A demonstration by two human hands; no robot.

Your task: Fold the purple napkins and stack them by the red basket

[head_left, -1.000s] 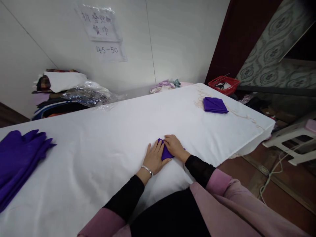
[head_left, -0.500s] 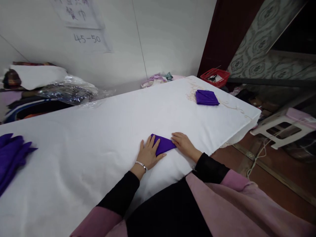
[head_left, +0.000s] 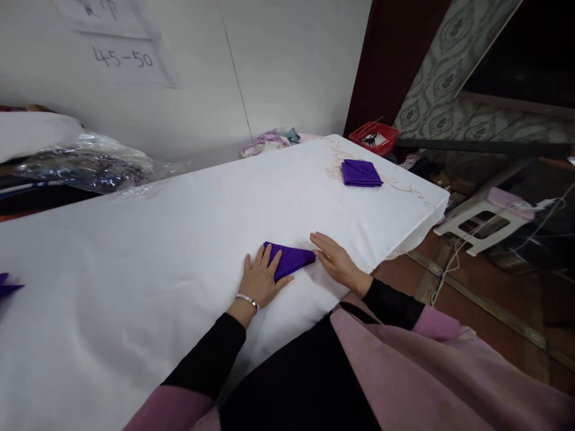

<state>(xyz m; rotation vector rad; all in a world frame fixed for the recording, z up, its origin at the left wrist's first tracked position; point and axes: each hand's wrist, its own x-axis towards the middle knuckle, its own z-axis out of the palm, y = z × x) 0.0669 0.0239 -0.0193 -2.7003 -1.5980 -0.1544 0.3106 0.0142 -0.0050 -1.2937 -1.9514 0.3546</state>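
Note:
A folded purple cloth napkin (head_left: 294, 261) lies on the white tablecloth (head_left: 188, 239) in front of me, its narrow end pointing right. My left hand (head_left: 263, 278), a silver bracelet at its wrist, is spread flat over the napkin's left end. At the narrow tip is my right hand (head_left: 336, 261), turned on edge with its fingers stretched out and close together. Its thumb is hidden, and I cannot tell how firmly it touches the cloth. Farther back on the right rests a squarely folded purple cloth (head_left: 362, 173).
Purple pieces (head_left: 6, 286) show at the left edge. Clear plastic wrap (head_left: 117, 164) covers stacked fabrics at the back left. A red basket (head_left: 381, 140) stands past the table's far right corner. On the floor at right are a stool (head_left: 487, 218) and a cable.
My right hand has tipped up from lying flat onto its edge, and the napkin's right tip has narrowed. My left hand stays pressed down. The view has shifted right.

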